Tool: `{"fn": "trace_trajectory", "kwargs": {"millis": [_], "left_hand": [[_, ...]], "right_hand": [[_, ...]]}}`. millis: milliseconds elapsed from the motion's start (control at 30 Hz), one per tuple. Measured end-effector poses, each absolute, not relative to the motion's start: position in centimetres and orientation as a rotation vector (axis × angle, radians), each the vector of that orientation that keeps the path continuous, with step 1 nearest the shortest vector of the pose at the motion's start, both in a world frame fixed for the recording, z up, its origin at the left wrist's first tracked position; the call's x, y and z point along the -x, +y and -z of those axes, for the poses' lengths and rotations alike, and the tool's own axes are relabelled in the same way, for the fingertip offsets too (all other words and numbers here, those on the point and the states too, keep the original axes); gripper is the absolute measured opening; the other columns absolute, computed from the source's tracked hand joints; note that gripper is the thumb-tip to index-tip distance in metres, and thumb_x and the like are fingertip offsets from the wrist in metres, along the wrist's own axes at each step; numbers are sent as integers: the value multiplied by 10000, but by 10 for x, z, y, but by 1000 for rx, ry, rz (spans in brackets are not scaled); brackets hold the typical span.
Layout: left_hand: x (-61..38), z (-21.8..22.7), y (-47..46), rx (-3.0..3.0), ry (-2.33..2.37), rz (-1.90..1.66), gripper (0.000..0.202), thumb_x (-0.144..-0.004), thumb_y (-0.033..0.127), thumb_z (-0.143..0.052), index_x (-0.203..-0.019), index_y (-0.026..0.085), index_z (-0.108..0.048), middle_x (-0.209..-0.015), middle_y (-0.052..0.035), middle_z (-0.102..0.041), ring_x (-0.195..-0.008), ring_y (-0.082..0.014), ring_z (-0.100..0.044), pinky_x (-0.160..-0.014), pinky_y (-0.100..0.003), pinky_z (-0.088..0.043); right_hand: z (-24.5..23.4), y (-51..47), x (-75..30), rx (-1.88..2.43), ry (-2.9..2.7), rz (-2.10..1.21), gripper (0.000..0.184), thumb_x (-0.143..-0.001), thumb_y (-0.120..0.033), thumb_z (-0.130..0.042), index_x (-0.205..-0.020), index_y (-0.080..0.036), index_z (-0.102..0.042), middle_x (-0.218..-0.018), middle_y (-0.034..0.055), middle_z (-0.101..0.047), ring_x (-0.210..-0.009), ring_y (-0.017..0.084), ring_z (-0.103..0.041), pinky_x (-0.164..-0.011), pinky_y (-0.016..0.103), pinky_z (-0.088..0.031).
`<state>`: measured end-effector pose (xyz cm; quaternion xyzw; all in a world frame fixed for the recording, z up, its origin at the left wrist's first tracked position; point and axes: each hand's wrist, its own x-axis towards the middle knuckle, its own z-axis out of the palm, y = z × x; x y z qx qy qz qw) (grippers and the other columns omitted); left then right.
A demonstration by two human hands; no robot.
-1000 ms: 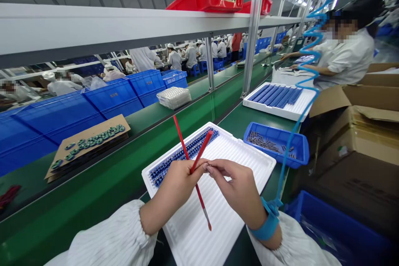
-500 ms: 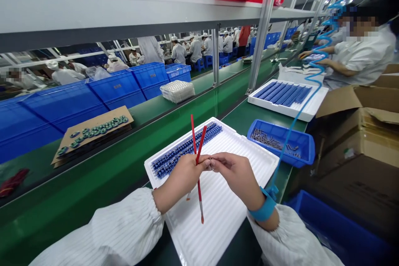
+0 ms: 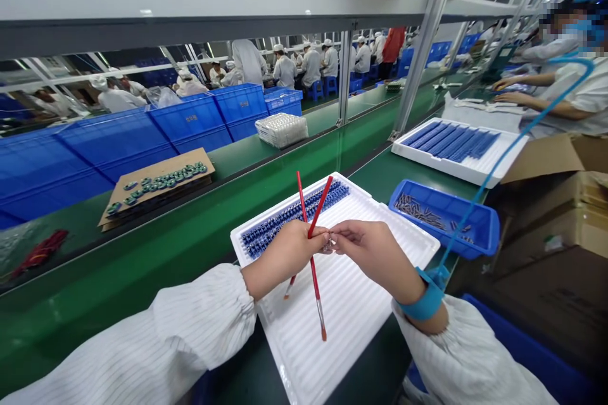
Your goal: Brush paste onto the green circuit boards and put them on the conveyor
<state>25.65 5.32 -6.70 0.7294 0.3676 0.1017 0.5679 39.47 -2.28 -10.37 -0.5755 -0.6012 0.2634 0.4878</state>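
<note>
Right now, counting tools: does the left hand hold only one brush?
No, the left hand grips two crossed red brushes above the white tray.

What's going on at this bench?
A person in white sleeves works over a white ridged tray. The left hand grips two red brushes, crossed. The right hand pinches a small metal part beside the left fingertips. One row of blue parts fills the tray's far edge; a blue bin of loose metal pieces sits to the right.

Red brushes (image 3: 311, 237), ribbed white tray (image 3: 351, 310) (blue parts (image 3: 289, 220)), green bench (image 3: 142, 266).
</note>
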Motion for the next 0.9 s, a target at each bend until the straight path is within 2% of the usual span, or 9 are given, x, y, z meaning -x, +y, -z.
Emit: {"fn": "trace_trajectory", "kwargs": {"millis": [100, 167, 267, 367, 500, 633, 900], "left_hand": [[-255, 71, 55, -1710, 875, -224, 186, -789, 256, -562, -762, 124, -690, -767, -32, -698, -859, -192, -655, -832, -275, -489], [-254, 76, 56, -1685, 840, -202, 197, -775, 274, -585, -807, 115, -697, -794, -44, -701, -861, -192, -657, -839, -280, -495], [-253, 82, 57, -1634, 776, -183, 209, -752, 294, -615, -800, 108, -697, -787, -48, -697, -844, -185, -656, -830, -276, -507], [-253, 85, 54, -1606, 743, -174, 161, -737, 251, -618, -752, 107, -690, -780, -46, -693, -826, -172, -654, -821, -264, -510], [-255, 84, 48, -1594, 757, -201, 162, -763, 233, -569, -755, 107, -670, -796, -49, -691, -849, -170, -655, -834, -262, -505], [-257, 88, 46, -1663, 806, -237, 172, -771, 249, -551, -711, 123, -652, -753, -37, -682, -831, -176, -654, -827, -268, -494], [-259, 94, 48, -1740, 862, -250, 222, -786, 258, -487, -637, 144, -604, -694, -17, -659, -810, -189, -657, -774, -274, -499]], "right_hand": [[102, -21, -398, 1454, -1583, -429, 164, -808, -41, -615, -770, -187, -678, -746, -48, -635, -704, 106, -590, -641, 195, -438], [103, -19, -401, 1462, -1614, -416, 130, -790, -53, -644, -767, -178, -674, -747, -39, -629, -706, 111, -580, -638, 206, -426], [106, -18, -407, 1408, -1578, -683, 63, -818, -123, -615, -790, -165, -653, -741, -22, -625, -703, 126, -587, -630, 214, -448], [107, -20, -411, 1279, -1511, -983, 84, -854, -201, -554, -829, -154, -619, -748, -2, -630, -710, 140, -604, -642, 223, -481], [105, -21, -411, 1265, -1448, -1063, 125, -849, -262, -546, -840, -147, -594, -747, 13, -631, -710, 159, -618, -630, 233, -498], [104, -22, -407, 1337, -1452, -970, 98, -839, -186, -523, -808, -151, -609, -727, -4, -633, -696, 139, -620, -632, 203, -497], [103, -22, -400, 1476, -1522, -700, 185, -773, -30, -517, -768, -163, -645, -689, -53, -630, -661, 89, -609, -606, 144, -462]]}}
